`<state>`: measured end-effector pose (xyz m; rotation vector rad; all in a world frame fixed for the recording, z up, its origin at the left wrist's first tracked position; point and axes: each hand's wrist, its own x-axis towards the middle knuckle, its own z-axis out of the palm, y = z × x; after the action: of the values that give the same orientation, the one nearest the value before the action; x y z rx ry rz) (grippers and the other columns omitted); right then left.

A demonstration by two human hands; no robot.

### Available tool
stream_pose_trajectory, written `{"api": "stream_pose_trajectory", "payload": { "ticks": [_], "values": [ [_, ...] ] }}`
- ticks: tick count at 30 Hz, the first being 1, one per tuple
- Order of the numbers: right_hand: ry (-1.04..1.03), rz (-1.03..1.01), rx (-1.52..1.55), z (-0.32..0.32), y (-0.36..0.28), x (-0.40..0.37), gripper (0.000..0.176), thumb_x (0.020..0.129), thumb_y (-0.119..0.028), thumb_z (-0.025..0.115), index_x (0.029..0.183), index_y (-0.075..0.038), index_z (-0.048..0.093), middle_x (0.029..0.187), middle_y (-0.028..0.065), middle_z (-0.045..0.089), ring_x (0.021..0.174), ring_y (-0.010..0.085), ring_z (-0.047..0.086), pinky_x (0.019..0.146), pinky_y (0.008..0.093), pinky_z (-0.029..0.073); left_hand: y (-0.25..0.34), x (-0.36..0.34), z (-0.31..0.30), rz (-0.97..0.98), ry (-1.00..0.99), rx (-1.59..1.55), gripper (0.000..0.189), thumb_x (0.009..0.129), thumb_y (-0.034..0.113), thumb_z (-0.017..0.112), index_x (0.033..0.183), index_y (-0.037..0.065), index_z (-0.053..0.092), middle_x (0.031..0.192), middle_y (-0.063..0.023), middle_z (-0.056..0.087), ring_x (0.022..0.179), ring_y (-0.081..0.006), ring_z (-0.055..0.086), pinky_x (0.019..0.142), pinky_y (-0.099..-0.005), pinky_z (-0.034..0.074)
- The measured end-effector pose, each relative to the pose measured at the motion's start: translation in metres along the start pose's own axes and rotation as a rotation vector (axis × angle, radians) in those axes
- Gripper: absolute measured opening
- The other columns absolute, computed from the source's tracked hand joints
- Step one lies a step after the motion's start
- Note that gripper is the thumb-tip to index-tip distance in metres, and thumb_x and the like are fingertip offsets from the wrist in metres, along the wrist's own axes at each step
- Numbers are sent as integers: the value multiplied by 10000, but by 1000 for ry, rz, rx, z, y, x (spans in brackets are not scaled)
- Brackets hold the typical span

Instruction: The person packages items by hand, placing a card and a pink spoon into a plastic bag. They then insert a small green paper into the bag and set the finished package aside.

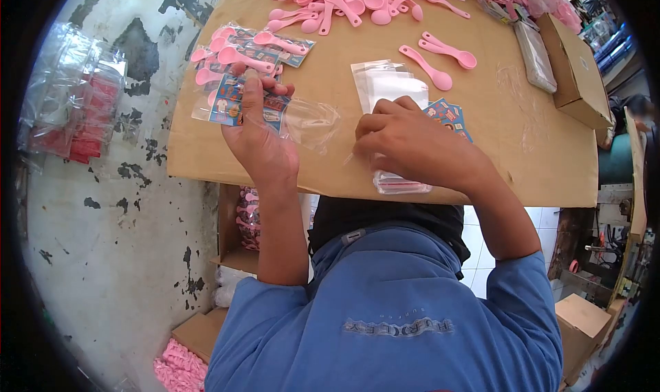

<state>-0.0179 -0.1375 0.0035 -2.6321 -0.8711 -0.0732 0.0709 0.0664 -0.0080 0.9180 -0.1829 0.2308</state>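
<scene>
Holding clear bag point(292, 117) in left hand point(258, 144); right hand point(405, 144) resting on bag stack point(392, 86)

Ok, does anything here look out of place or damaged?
A thin stack of bags under the right hand juts past the near edge of the cardboard tabletop and might slip off. The wall on the left has flaking, patchy paint. The packet in the left hand looks fine.
</scene>
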Motion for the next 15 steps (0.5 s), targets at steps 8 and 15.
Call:
{"api": "stream_pose_trajectory", "payload": {
  "ticks": [8,15],
  "values": [
    [-17,127,73,8,-1,18,230,796,-177,833,929,-96,664,1055,59,603,1120,269,564,955,410,428,-1,-5,2,-5,-36,2,315,1041,139,665,1332,31,613,953,-46,641,834,-141,611,874,-371,581],
    [58,80,73,17,9,23,115,879,-167,754,954,-103,695,1020,55,640,1072,266,591,925,412,432,-1,-3,2,-1,6,-18,339,1036,112,660,1342,-1,568,915,-81,657,808,-187,650,825,-411,594]
  ]
}}
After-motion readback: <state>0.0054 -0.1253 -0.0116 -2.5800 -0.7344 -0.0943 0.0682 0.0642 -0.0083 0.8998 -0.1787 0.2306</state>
